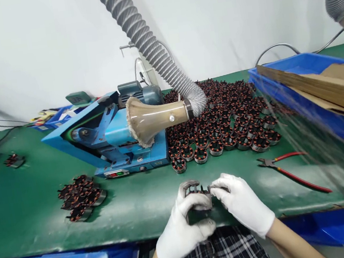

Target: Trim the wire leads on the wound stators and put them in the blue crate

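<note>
left hand [185, 225] curls round the stator [204, 192] while right hand [245, 204] pinches its edge; probably dense, stiff but fragile in the windings, it suits a rim grip.

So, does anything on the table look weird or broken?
The tan funnel on the blue machine looks odd: its wide rim is ragged and crusty, maybe worn. The cardboard also sits askew across the blue bin.
</note>
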{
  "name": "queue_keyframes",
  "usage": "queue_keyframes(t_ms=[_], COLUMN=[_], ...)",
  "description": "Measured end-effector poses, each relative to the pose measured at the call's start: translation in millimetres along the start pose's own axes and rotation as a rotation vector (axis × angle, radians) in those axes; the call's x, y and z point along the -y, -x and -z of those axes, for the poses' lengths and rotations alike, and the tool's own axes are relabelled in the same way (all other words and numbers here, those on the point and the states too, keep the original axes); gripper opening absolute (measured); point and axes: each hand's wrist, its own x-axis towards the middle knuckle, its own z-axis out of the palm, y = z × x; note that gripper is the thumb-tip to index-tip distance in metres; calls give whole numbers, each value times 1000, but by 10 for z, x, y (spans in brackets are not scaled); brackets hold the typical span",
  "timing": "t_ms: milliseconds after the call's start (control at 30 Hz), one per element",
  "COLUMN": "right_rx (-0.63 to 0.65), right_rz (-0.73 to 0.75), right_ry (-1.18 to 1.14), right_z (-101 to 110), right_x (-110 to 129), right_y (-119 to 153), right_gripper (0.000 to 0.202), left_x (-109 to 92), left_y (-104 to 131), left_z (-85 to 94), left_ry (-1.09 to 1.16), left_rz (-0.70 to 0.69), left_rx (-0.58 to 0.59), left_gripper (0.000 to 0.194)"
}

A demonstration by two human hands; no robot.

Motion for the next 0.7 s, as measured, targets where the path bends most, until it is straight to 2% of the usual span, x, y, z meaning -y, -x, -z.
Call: queue_keyframes(t_ms=[67, 133, 200, 300, 400, 533, 700], right_rx=[-22, 27, 78, 100, 98, 113, 171], right_rz=[20, -61, -191, -327, -384, -428, -433], right_ry=[35, -90, -265, -400, -433, -504, -657], right_z=[-16, -34, -54, -89, -128, -175, -180], right_x=[-2, -21, -60, -145, -244, -363, -420], right_y=[-4, -10, -20, -43, -69, -104, -152], right_gripper=[24, 23, 20, 18, 25, 32, 39], left_x=[5, 41, 97, 191, 269, 334, 338], left_y=[-15, -35, -68, -132, -178, -195, -220], left_z=[-21, -58, -92, -122, -138, -161, -169], left_ry=[-29, -77, -138, -166, -70, 89, 161], left_rz=[33, 98, 161, 222, 325, 439, 480], left_rx=[-95, -202, -229, -155, -77, -17, 51], left_gripper=[22, 48, 69, 60, 57, 58, 68])
